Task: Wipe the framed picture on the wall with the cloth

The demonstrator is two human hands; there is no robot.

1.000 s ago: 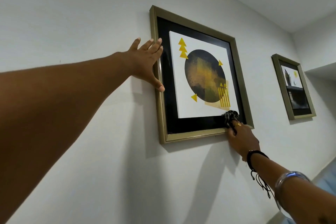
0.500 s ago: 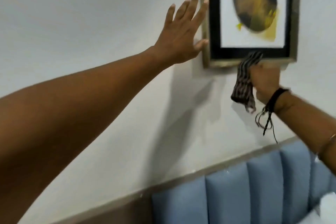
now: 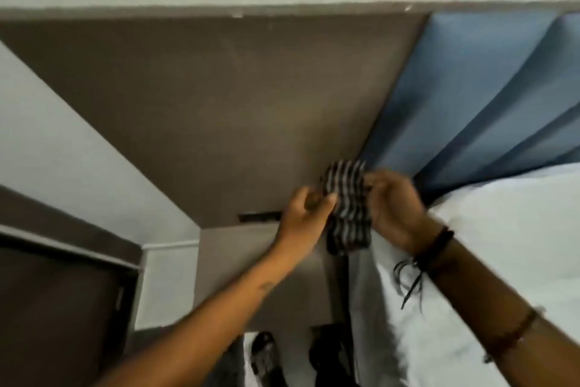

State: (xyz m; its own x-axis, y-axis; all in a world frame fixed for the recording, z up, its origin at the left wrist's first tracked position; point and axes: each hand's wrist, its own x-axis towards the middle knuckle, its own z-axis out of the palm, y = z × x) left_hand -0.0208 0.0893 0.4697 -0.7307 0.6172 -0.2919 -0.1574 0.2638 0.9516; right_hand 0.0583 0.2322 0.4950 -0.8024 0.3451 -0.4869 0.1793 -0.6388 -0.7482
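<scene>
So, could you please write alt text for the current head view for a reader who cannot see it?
Two bare hands, left hand and right hand, hold a striped cloth between them, low in front of a brown wall panel. A blue padded headboard and white bedding lie to the right; no framed picture is visible.

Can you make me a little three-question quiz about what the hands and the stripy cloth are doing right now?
1. True or false: both hands hold the black-and-white striped cloth.
2. Which hand wears a dark cord bracelet at the wrist? A) the left hand B) the right hand
3. Fill the gap: to the right of the cloth, the padded wall panels are coloured ____.

Key
1. True: each hand pinches one side of the cloth, in front of the brown wall panel.
2. B.
3. Blue.
</scene>
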